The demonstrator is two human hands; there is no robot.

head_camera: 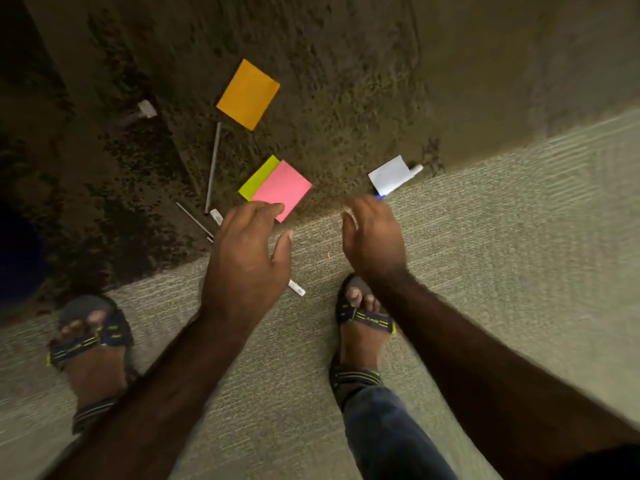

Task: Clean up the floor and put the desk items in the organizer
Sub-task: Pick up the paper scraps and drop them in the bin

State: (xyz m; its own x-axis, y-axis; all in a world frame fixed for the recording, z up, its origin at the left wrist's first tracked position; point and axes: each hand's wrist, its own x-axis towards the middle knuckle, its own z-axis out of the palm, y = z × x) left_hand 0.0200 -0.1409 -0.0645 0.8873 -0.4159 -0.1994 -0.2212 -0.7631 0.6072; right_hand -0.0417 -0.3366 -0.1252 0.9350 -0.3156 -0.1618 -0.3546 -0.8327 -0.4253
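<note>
Carpet (485, 271) fills the view from above, lit pale near the person and falling into dark shadow farther off. Desk items lie scattered in the shadow. An orange pad (248, 94) is farthest. A pink pad (282, 190) lies nearer, overlapping a yellow-green pad (258, 178) on its left. A thin grey pen (212, 168) lies left of those, with two shorter sticks near it, too dim to name. At right, a white paper (389, 174) covers what looks like a marker (415, 169). No organizer is in view.

Both arms reach down and forward between sandalled feet. Left hand (246, 251) hovers over the near corner of the pink pad, fingers loosely curled, thumb spread, grasping nothing. Right hand (372, 237) is blurred, fingers relaxed and empty, near the white paper.

Judging by this, the pick-up is just starting. A good approach would be to pinch the pink pad by its near edge, sliding a fingertip under since it lies flat on pile, and gather both overlapping pads together.
</note>
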